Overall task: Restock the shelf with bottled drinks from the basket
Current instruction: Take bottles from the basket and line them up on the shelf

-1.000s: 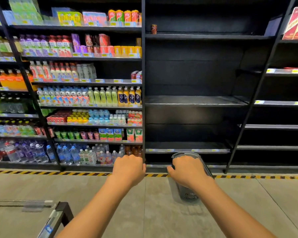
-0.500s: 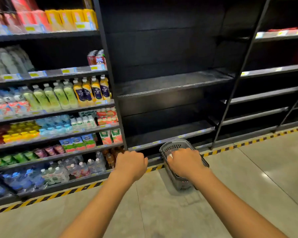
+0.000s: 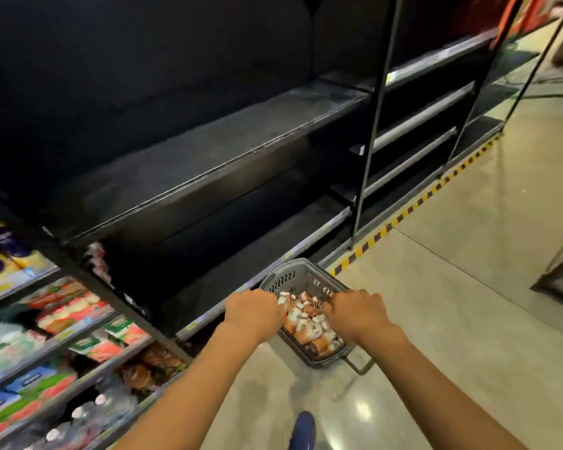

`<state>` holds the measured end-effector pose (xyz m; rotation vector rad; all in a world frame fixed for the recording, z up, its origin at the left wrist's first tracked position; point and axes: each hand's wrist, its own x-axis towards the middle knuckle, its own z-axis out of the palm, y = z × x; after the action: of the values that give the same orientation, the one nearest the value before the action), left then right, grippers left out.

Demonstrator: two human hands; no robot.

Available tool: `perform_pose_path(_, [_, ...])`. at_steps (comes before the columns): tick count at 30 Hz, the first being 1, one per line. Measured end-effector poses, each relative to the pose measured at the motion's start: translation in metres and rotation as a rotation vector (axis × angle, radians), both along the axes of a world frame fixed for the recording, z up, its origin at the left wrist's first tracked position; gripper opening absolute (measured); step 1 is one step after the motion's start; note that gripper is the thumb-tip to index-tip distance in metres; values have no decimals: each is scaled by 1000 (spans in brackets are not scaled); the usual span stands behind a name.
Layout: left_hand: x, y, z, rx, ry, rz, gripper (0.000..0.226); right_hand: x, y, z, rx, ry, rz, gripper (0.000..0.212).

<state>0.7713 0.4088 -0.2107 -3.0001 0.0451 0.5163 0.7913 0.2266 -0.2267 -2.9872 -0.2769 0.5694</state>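
Head view. At 8 o'clock, blurred stocked shelves (image 3: 78,323) of packaged drinks. From 9 toward 1 o'clock runs the dark shelf (image 3: 208,151). At 6 o'clock, the left hand (image 3: 252,315) is knuckles up, its fingers curled down at the left edge of the bottled drinks (image 3: 306,324); whether it grasps one cannot be told. The drinks lie heaped in the grey basket (image 3: 294,271) on the floor. The right hand (image 3: 358,315) curls likewise at their right edge, its grasp hidden. Striped floor tape (image 3: 403,219) runs toward 2 o'clock.
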Motion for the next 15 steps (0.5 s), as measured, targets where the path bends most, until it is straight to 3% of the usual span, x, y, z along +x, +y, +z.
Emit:
perform_pose_path(7, [145,16,-36,-20,108,-143,30,116,17,-28,-4,120,-141,50])
perform_pose_path(11, [209,12,-76,29,206,-262,35,152,18,-68,25,196,-294,37])
perform_pose_path(15, [256,9,-130,-9,295,-423,37,177,31,-119,-23,240,-392,37])
